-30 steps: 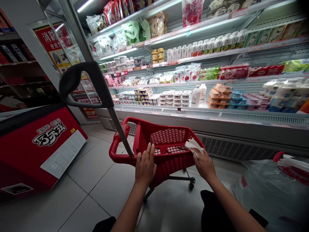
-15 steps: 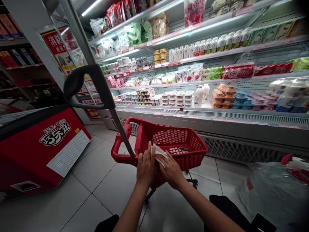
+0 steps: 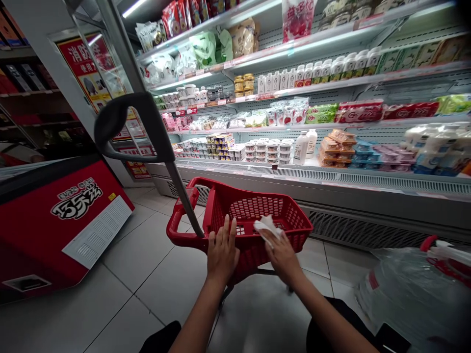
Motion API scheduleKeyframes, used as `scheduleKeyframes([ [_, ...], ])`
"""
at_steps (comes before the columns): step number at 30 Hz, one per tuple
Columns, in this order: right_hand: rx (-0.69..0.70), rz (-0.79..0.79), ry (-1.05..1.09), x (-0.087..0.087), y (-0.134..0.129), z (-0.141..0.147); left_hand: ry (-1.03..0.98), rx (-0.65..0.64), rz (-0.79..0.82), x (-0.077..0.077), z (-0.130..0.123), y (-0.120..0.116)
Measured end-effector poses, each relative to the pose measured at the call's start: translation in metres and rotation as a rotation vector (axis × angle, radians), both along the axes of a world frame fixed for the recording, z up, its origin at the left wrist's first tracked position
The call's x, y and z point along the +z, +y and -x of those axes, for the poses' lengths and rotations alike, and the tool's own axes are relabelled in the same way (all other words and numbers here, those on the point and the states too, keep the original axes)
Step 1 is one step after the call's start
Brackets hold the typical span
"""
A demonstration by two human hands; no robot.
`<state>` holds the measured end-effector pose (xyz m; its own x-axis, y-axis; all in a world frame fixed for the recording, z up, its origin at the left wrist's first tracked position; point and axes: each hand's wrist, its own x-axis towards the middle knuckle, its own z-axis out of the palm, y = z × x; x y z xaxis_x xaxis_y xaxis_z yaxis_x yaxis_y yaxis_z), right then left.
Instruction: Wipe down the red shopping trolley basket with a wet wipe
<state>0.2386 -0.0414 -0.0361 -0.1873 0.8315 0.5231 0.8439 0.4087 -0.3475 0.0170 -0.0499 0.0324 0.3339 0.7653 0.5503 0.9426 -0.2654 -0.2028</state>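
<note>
A red plastic shopping cart (image 3: 253, 193) with lattice basket walls stands right in front of me. My left hand (image 3: 222, 250) rests on the near rim by the divider, fingers stretched out and holding nothing. Farther right along that same rim, my right hand (image 3: 281, 255) presses a crumpled white tissue (image 3: 268, 226) against the edge. Part of the tissue sticks up over the basket. From the cart's left end a grey metal pole rises to a dark grey handle (image 3: 162, 130).
Behind the cart runs a refrigerated display (image 3: 257, 171) stocked with yogurt, bottles and bags. A red chest freezer (image 3: 37, 240) stands on the left. Large plastic-wrapped water containers (image 3: 408, 294) sit at the right, and a dark phone-like object (image 3: 393, 338) lies at the lower right.
My right hand has slid to the right along the near rim with the tissue, away from my left hand. My left hand stays on the rim.
</note>
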Motion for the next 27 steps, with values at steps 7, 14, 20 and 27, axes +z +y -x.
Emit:
scheduleKeyframes([
  [7, 0.085, 0.083, 0.022, 0.031, -0.022, 0.058, 0.027, -0.011, 0.003, -0.001, 0.004, 0.000],
  [14, 0.257, 0.181, 0.340, 0.024, -0.019, 0.050, 0.000, -0.005, 0.007, -0.003, 0.006, -0.001],
  [20, 0.281, 0.220, 0.593, 0.023, -0.013, 0.054, 0.003, -0.016, 0.016, -0.003, 0.007, -0.001],
  [27, 0.217, 0.064, 0.248, 0.036, -0.025, 0.054, 0.002, -0.028, 0.013, -0.004, 0.005, -0.002],
])
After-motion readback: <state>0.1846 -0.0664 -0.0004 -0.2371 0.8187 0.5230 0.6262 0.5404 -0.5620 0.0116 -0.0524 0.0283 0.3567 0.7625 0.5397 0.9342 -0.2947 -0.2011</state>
